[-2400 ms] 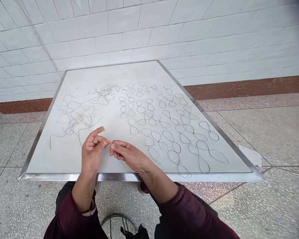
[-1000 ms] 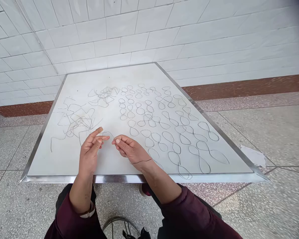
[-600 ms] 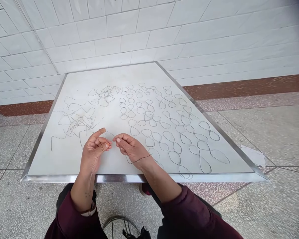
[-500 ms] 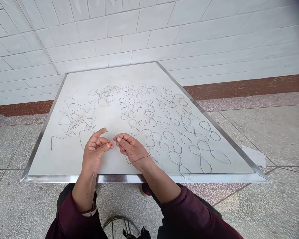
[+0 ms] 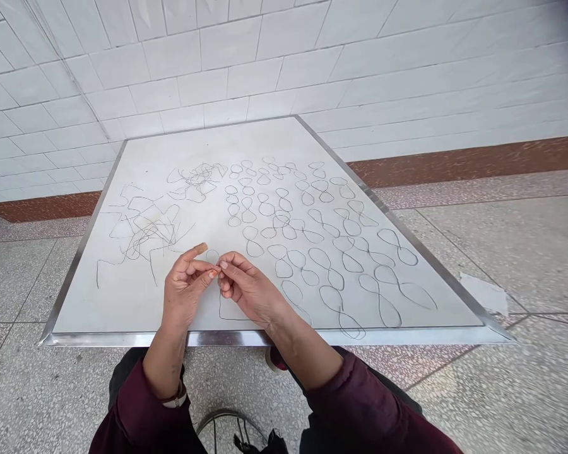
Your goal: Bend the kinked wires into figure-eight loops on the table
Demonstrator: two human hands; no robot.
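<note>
My left hand (image 5: 185, 284) and my right hand (image 5: 247, 287) meet above the near part of a white table (image 5: 170, 139), thumbs and forefingers pinched on one thin dark wire (image 5: 220, 309). A small loop of it rises above the fingertips, and a bent tail hangs below them toward the table's front edge. The exact spot where the fingers grip is hidden. Right of my hands lie several wires twisted into figure-eight shapes (image 5: 326, 268). To the left is a loose tangle of bent wires (image 5: 154, 236), with another tangle (image 5: 201, 176) farther back.
A metal rim (image 5: 123, 338) edges the table, which stands near a white tiled wall (image 5: 231, 41). Below me are a round metal-framed stool (image 5: 227, 414) and a speckled floor (image 5: 42, 391). A white scrap (image 5: 483, 293) lies on the floor at right.
My left hand has moved right, so its fingertips now touch those of my right hand. The wire's tail has swung from across my right wrist to hanging below the fingers.
</note>
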